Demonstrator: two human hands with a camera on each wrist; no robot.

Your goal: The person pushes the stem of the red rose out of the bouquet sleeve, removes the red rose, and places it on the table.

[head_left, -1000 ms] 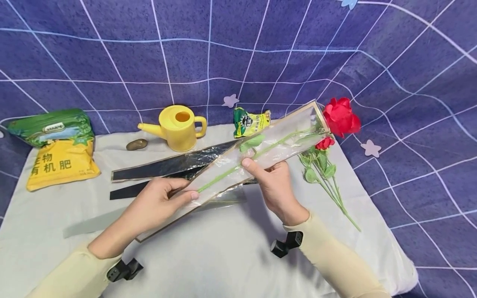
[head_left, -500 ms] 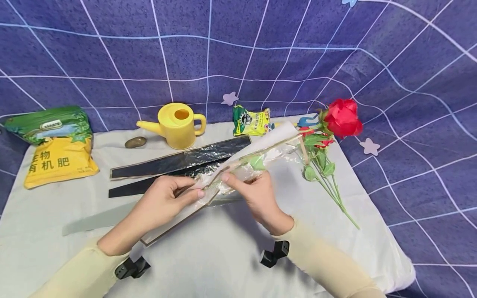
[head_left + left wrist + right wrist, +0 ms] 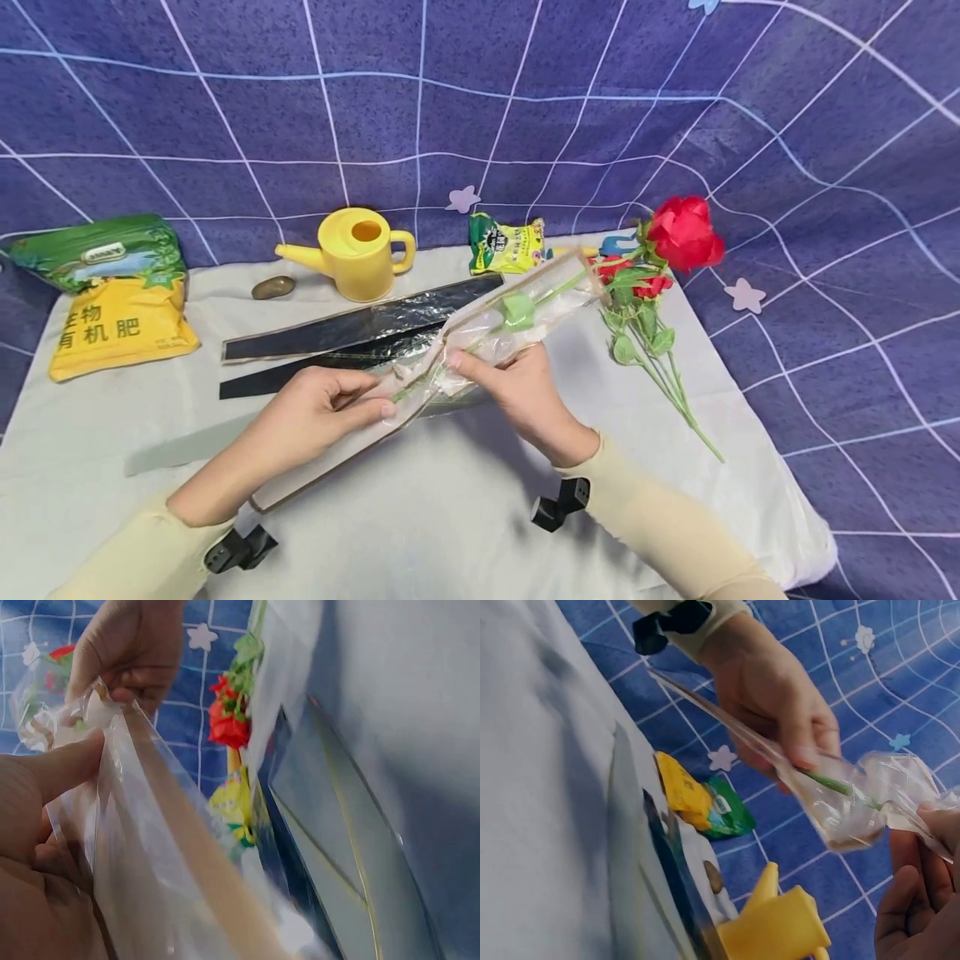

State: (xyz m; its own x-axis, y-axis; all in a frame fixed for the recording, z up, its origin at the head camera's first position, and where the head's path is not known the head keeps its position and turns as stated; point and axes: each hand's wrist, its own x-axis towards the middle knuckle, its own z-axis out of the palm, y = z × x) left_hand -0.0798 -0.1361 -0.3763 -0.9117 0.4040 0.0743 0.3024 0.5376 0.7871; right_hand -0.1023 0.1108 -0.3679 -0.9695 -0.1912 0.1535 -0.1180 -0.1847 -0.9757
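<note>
In the head view a clear and white flower sleeve (image 3: 330, 458) with a gold edge lies slantwise across both hands. Inside it runs the green stem of a red rose (image 3: 686, 234), whose bloom and upper leaves stick out past the sleeve's upper right end. My left hand (image 3: 315, 417) pinches the lower part of the sleeve between thumb and fingers. Farther up, my right hand (image 3: 521, 396) grips sleeve and stem, thumb on top. Between the hands the film is bent and crumpled, as the right wrist view shows, with the green stem (image 3: 829, 782) visible through it.
Black sleeves (image 3: 360, 325) and a pale clear sleeve (image 3: 180, 442) lie behind the left hand. Farther back are a yellow watering can (image 3: 356, 267), a brown stone (image 3: 273, 287), a fertilizer bag (image 3: 120, 317) and a small packet (image 3: 506, 244). Loose roses (image 3: 652, 333) lie at right.
The sleeve has slid down from the bloom, baring leaves and upper stem, and has buckled between the hands. My right hand has moved left along it. The left hand keeps its pinch.
</note>
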